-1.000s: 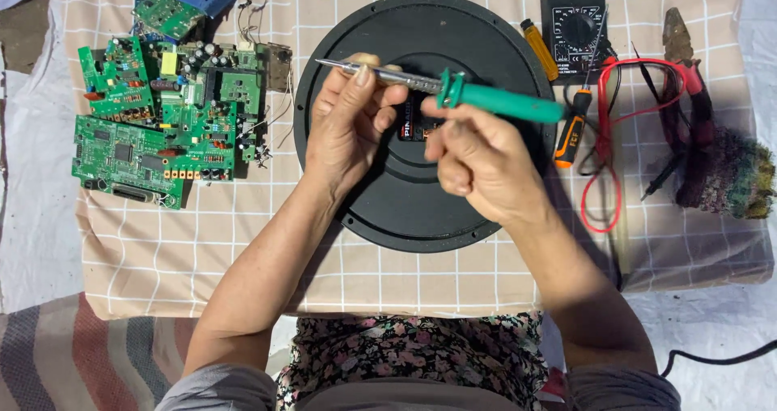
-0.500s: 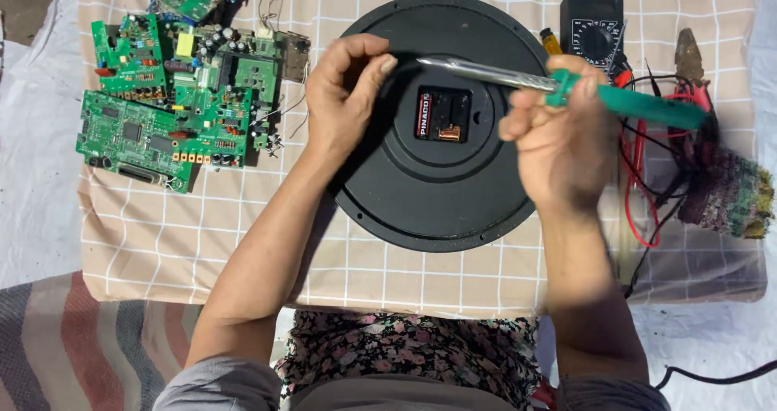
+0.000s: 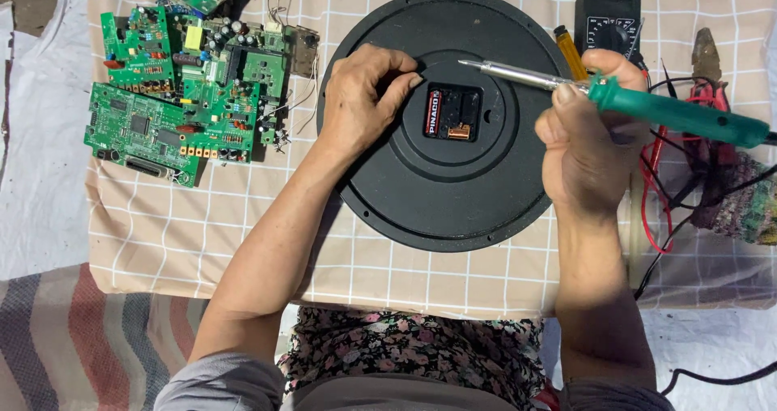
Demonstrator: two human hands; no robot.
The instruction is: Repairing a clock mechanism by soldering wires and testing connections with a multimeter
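My right hand (image 3: 584, 148) is closed around the soldering iron (image 3: 623, 97), thumb pressed on the green handle where it meets the metal shaft, fingers curled beneath it. The iron lies nearly level across my grip: the handle runs out past my knuckles to the right, and the bare metal tip points left, hovering above the round black clock back (image 3: 445, 192) without touching it. Just under and left of that tip sits the small square movement (image 3: 452, 113) at the middle of the disc, with a red-and-black battery in its left side and a copper-coloured part at its lower right.

My left hand (image 3: 362, 99) holds nothing. It lies on the raised ring of the disc, fingers bent, fingertips pressing the plastic just beside the movement's left edge.

Behind my right hand, a yellow-handled screwdriver (image 3: 569, 52) pokes out above the iron's shaft, and a black multimeter (image 3: 609, 21) sits beyond it. To the right of my grip, red and black test leads (image 3: 660, 164) loop over the checked cloth (image 3: 202, 241), with red-handled pliers (image 3: 708, 75) further out. Well to the left of my left hand lies a heap of green circuit boards (image 3: 178, 95).
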